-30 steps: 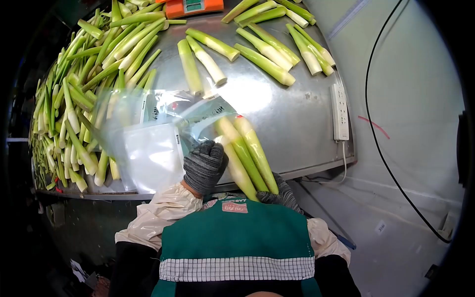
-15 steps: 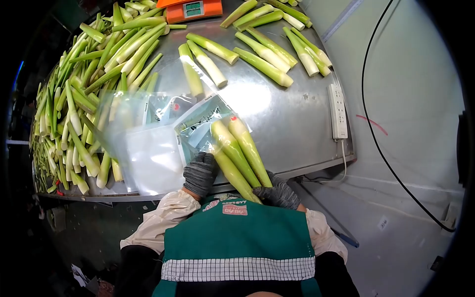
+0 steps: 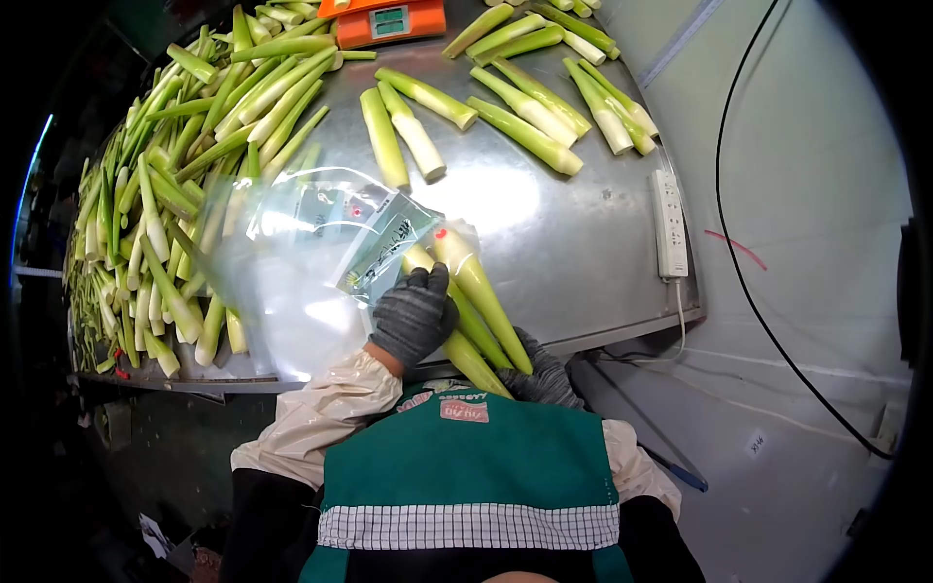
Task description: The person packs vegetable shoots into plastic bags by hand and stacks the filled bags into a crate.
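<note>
Three pale green stalks (image 3: pixel 478 291) lie slanted at the table's front edge, their upper ends inside a clear printed bag (image 3: pixel 384 243). My left hand (image 3: pixel 415 313), in a grey glove, is closed on the bag's edge, over the stalks' upper part. My right hand (image 3: pixel 539 374), also gloved, is wrapped round the lower ends of the stalks, its fingers partly hidden beneath them. More clear bags (image 3: pixel 282 282) lie flat to the left of my left hand.
A big heap of green stalks (image 3: pixel 155 223) fills the table's left side. Further stalks (image 3: pixel 525 136) lie in small groups at the back, near an orange scale (image 3: pixel 392 23). A white power strip (image 3: pixel 670 223) sits along the right edge of the metal table (image 3: pixel 583 262).
My left hand has moved up and right, from beside the stalks to over them. The bag's printed part has tilted and now covers the stalks' upper ends.
</note>
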A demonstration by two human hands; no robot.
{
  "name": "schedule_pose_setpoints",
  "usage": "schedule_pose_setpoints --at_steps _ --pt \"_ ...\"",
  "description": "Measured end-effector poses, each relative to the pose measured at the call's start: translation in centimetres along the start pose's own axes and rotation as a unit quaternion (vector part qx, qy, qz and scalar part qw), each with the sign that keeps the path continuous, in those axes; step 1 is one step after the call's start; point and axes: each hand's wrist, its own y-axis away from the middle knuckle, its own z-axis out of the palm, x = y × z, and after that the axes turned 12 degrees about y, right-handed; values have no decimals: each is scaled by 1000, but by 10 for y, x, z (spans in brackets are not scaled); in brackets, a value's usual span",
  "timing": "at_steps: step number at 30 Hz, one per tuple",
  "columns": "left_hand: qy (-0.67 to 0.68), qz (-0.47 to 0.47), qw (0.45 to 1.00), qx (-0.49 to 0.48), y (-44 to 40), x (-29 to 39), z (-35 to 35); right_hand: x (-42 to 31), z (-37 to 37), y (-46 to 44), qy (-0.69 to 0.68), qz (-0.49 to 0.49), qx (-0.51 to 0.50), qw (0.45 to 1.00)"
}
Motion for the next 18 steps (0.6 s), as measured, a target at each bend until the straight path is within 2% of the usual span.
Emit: schedule_pose_setpoints --at_steps 3,5,6,7,9,11,13,15,17,18 --pt "-55 7 997 -45 -24 0 -4 -4 -2 -1 106 2 8 994" --pt "-49 -41 988 -144 -37 9 -17 -9 -2 -1 153 8 14 988" --pt "-87 -38 977 -192 -45 18 -24 -13 -3 -2 182 34 -1 983" --pt "-89 -38 976 -193 -49 16 -22 -15 -4 -3 210 59 -16 976" --pt "-120 -33 966 -228 -57 15 -17 -16 -5 -3 237 35 -12 971" --pt "-125 -35 963 -236 -66 23 -16 -19 -6 -4 267 13 -6 964" --pt "-118 -36 967 -222 -72 28 -17 -26 -3 -6 290 58 13 955" --pt "-112 -25 967 -227 -76 21 -14 -35 -5 -7 314 57 5 948" --pt "-118 91 982 -119 -78 11 -7 -40 -6 -7 336 59 0 940" --pt "-114 119 976 -142 -79 14 -10 -43 -5 -6 410 40 -7 911"
